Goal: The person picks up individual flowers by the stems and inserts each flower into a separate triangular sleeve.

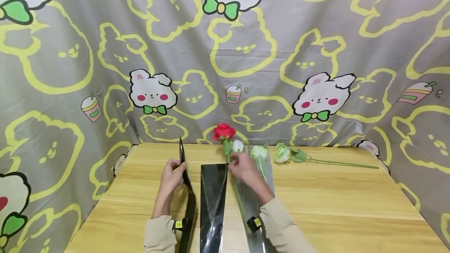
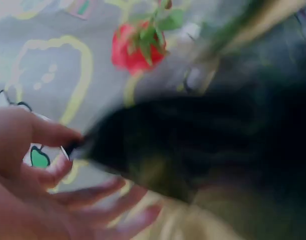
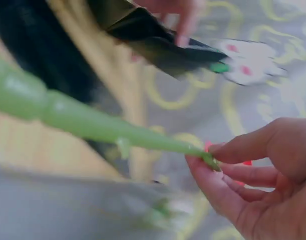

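My left hand (image 1: 171,177) pinches the upper edge of a black flower sleeve (image 1: 190,202) between thumb and finger. That sleeve hangs on edge, and in the right wrist view its mouth (image 3: 153,42) gapes a little. My right hand (image 1: 244,168) pinches the green stem (image 3: 102,121) of a red rose (image 1: 224,132) close below the bloom. The rose stands bloom up, its stem running down toward me. Between the hands, a second black sleeve (image 1: 213,194) with a thin V-shaped line lies flat on the table. Motion blurs the sleeve in the left wrist view.
Right of the rose, a white flower (image 1: 238,146) and a pale green-white flower (image 1: 259,152) lie in clear sleeves, partly behind my right arm. A loose pale green flower (image 1: 282,153) points its stem right. The wooden table (image 1: 334,202) ends at a patterned curtain (image 1: 190,50).
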Demonstrator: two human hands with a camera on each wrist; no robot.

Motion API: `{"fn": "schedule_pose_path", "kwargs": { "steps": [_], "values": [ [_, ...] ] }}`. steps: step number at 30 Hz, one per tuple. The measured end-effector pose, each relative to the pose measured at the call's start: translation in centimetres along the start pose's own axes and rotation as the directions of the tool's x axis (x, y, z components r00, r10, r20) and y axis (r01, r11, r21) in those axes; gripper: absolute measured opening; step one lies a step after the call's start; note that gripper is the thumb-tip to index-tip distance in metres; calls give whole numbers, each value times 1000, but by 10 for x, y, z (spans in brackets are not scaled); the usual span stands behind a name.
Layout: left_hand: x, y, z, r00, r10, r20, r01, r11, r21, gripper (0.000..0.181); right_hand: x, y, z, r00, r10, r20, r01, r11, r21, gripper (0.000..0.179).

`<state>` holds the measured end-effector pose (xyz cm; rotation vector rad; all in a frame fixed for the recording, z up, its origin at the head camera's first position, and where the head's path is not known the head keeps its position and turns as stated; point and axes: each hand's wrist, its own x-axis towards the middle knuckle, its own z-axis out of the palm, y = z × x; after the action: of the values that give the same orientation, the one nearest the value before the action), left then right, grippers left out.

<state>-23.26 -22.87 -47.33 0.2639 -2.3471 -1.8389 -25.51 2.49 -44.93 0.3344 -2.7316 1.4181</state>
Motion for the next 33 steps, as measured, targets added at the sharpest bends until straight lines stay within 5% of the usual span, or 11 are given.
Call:
{"fn": "schedule_pose_path", "kwargs": {
  "steps": [2,5,8,11,13,17,20,27,33],
  "values": [
    [1,4,3,995,-30,94,49,979,-197,13,-5,0,-22,1000,12,-28,-9,994,109,41],
    [2,8,9,975,-43,218,131,903,-409,12,-13,5,-51,997,28,-70,-11,973,228,37],
    [2,8,18,963,-14,268,158,837,-524,15,-22,11,-77,995,44,-94,-13,951,308,37],
    [3,7,30,958,50,281,130,799,-587,21,-29,18,-96,992,56,-113,-7,920,393,38],
    [3,7,39,958,87,275,99,795,-598,22,-32,23,-104,990,70,-121,-7,891,453,38],
    [3,10,55,964,95,247,50,850,-524,22,-33,32,-111,989,90,-116,-16,849,528,40],
    [2,16,62,967,57,247,64,887,-457,44,-33,36,-113,989,91,-113,-16,844,536,40],
    [4,27,76,966,49,253,79,878,-473,35,-33,40,-116,987,97,-127,-12,838,546,40],
    [2,37,79,945,74,318,101,860,-500,35,-37,43,-120,977,113,-184,5,840,543,39]
  ]
}}
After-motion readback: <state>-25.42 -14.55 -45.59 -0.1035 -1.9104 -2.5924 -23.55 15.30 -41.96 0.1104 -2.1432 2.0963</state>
